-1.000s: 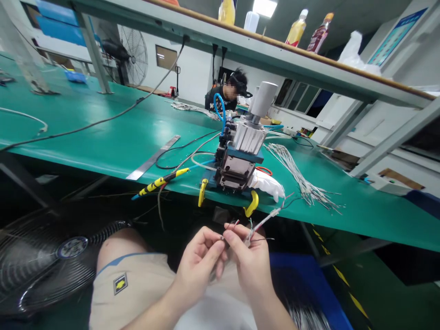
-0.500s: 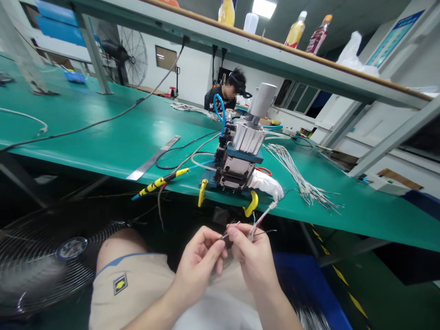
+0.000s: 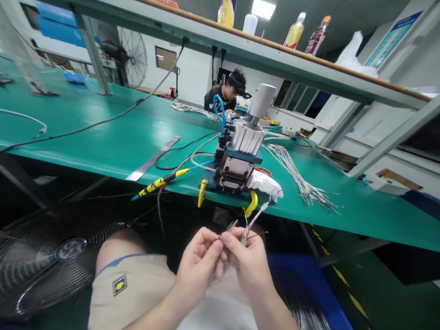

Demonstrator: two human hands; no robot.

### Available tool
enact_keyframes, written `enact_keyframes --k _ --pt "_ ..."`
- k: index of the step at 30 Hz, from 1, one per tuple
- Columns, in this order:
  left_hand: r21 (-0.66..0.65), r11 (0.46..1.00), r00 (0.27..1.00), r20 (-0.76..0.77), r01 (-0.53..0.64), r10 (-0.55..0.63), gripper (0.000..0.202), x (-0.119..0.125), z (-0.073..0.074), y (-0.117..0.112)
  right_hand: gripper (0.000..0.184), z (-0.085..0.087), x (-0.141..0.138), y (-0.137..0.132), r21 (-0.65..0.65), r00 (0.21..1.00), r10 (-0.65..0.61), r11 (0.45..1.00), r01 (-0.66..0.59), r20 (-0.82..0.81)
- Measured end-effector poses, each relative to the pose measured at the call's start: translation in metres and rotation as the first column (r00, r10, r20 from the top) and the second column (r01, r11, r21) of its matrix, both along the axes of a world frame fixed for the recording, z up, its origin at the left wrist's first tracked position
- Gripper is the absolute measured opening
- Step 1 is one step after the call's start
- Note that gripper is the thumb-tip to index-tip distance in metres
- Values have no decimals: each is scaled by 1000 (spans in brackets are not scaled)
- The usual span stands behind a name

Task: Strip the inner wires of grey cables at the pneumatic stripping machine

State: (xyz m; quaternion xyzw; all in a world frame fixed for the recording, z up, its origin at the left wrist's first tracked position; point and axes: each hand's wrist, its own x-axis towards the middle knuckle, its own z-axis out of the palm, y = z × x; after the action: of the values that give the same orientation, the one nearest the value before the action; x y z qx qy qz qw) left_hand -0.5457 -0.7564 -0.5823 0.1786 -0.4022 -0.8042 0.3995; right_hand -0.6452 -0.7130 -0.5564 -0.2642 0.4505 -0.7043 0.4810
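Note:
My left hand (image 3: 201,256) is closed in a pinch, thumb against forefinger, on the end of a thin dark wire. My right hand (image 3: 250,259) is closed around the split end of a white multi-wire cable (image 3: 258,216), its fingertips meeting those of the left hand. Thin red, green, white and dark wires fan out above the right fingers. The fingers hide most of the wire between the hands. Just beyond, at the bench edge, stands a pneumatic press-like machine (image 3: 237,165) with a grey cylinder and yellow clamp handles (image 3: 252,205).
A bundle of pale cables (image 3: 299,178) lies right of the machine on the green bench (image 3: 103,119). To its left is a steel ruler (image 3: 153,158). A floor fan (image 3: 68,252) stands by my left knee, a blue bin (image 3: 305,284) at my right. Another person (image 3: 220,98) sits across.
Both hands have drawn closer together, the right moving slightly left. The cable has shifted left with it, and the fingertips now meet over the wire.

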Motion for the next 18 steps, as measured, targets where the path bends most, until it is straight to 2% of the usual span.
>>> enact_keyframes --k 4,10,18 --pt "46 999 1000 -27 2 -1 33 -2 2 1 35 0 4 -2 -34 999 0 999 1 45" --pt "97 995 999 -44 13 -9 34 -2 7 1 32 0 7 -2 -61 1000 -27 998 28 12" --pt "119 991 996 -83 55 -45 32 0 8 2 23 -2 4 0 -96 996 54 994 -48 67"
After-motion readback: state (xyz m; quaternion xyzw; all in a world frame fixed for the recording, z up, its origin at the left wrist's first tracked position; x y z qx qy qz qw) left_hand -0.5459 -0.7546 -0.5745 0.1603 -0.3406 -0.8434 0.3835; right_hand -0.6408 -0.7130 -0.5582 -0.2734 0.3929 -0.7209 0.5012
